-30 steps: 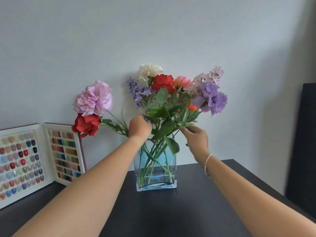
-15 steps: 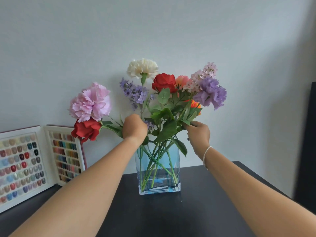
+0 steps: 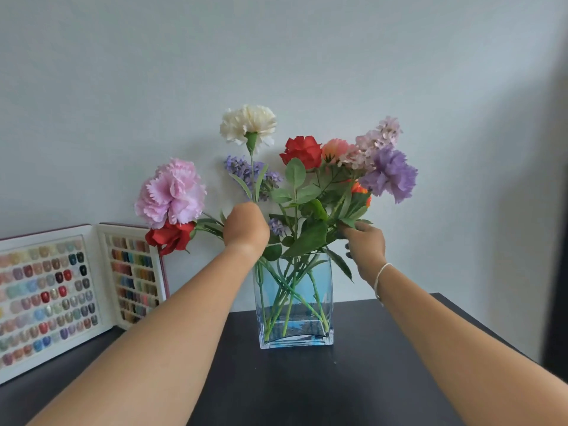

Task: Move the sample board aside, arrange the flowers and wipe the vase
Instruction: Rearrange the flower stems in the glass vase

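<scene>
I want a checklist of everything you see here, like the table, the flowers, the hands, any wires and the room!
Surface: dark table, bare in front of the vase.
Job's things: clear glass vase upright with water and green stems; sample board standing open at the left against the wall; white flower raised above the bunch.
Clutter: nothing seen.
Hands: left hand closed on the white flower's stem; right hand gripping leaves and stems beside the vase mouth, bracelet on the wrist.
Cables: nothing seen.
Surroundings: plain pale wall; dark object at the right edge.
</scene>
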The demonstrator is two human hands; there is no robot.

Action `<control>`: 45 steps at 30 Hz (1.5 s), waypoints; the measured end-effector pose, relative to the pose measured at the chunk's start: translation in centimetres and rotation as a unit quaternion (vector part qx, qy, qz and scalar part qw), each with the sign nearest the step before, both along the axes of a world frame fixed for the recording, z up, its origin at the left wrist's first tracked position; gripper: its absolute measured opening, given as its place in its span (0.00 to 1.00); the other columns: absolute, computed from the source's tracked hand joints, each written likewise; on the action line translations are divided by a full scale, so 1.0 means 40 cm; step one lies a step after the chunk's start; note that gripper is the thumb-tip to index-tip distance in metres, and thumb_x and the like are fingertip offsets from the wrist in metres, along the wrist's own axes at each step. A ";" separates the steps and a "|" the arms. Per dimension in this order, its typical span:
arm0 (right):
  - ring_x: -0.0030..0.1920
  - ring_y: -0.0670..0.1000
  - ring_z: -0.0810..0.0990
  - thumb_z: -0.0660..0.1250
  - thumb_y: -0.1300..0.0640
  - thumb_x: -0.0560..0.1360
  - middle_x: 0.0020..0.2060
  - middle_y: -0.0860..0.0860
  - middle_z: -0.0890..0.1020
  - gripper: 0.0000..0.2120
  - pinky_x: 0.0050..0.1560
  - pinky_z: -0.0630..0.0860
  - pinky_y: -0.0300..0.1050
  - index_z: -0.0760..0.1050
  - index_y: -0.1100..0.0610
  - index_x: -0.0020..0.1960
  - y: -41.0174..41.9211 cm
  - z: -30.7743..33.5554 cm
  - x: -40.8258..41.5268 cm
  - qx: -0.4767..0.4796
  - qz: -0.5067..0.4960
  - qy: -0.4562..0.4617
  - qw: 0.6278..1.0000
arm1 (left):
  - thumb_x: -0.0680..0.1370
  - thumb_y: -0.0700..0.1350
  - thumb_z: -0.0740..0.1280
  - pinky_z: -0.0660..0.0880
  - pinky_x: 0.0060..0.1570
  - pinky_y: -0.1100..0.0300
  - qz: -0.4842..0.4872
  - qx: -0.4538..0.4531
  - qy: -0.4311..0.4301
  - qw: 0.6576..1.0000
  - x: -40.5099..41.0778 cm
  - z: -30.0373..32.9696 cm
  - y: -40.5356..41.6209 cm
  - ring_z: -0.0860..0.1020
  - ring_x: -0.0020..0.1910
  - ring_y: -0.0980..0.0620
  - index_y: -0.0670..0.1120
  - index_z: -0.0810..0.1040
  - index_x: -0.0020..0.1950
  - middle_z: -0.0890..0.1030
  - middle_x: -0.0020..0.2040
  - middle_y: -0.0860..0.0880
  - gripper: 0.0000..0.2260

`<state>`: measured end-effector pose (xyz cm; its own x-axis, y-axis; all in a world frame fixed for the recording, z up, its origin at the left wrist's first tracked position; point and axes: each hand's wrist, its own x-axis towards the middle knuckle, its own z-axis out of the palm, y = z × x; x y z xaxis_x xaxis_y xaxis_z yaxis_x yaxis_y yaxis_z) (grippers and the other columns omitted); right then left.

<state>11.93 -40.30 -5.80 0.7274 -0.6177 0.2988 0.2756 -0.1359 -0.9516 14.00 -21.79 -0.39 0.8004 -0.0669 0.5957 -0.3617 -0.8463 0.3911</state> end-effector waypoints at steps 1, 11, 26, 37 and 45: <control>0.32 0.51 0.69 0.65 0.60 0.72 0.37 0.55 0.80 0.10 0.37 0.70 0.46 0.77 0.53 0.32 0.003 0.001 -0.005 -0.004 0.005 -0.001 1.000 | 0.72 0.28 0.58 0.70 0.36 0.53 -0.001 -0.007 0.000 1.000 0.002 -0.001 0.001 0.70 0.34 0.42 0.41 0.61 0.26 0.66 0.28 0.45 0.16; 0.32 0.47 0.74 0.67 0.52 0.73 0.35 0.48 0.81 0.07 0.33 0.72 0.43 0.77 0.55 0.47 0.011 -0.061 -0.079 -0.026 -0.004 -0.001 1.000 | 0.74 0.34 0.60 0.69 0.25 0.55 -0.030 -0.065 -0.014 0.997 0.001 -0.033 0.026 0.74 0.32 0.43 0.39 0.65 0.28 0.74 0.29 0.43 0.14; 0.34 0.38 0.74 0.65 0.55 0.73 0.36 0.44 0.79 0.04 0.30 0.66 0.25 0.79 0.51 0.42 0.037 0.020 -0.120 -0.115 -0.091 -0.104 0.984 | 0.77 0.40 0.60 0.70 0.28 0.51 -0.094 -0.135 -0.039 0.986 -0.005 -0.075 0.064 0.80 0.33 0.35 0.32 0.70 0.33 0.74 0.31 0.31 0.15; 0.38 0.53 0.77 0.65 0.51 0.72 0.53 0.57 0.79 0.09 0.42 0.71 0.42 0.81 0.50 0.48 0.040 0.089 -0.065 -0.082 -0.095 -0.037 0.991 | 0.75 0.39 0.61 0.60 0.30 0.56 -0.079 -0.109 -0.046 0.990 -0.015 -0.080 0.058 0.79 0.35 0.34 0.41 0.64 0.29 0.64 0.26 0.42 0.15; 0.39 0.55 0.76 0.69 0.51 0.71 0.54 0.56 0.78 0.05 0.43 0.73 0.43 0.82 0.50 0.43 0.050 0.120 -0.010 -0.087 -0.090 -0.016 0.992 | 0.75 0.39 0.61 0.68 0.31 0.57 -0.062 -0.123 -0.091 0.986 0.001 -0.099 0.066 0.75 0.33 0.42 0.41 0.77 0.48 0.80 0.35 0.42 0.06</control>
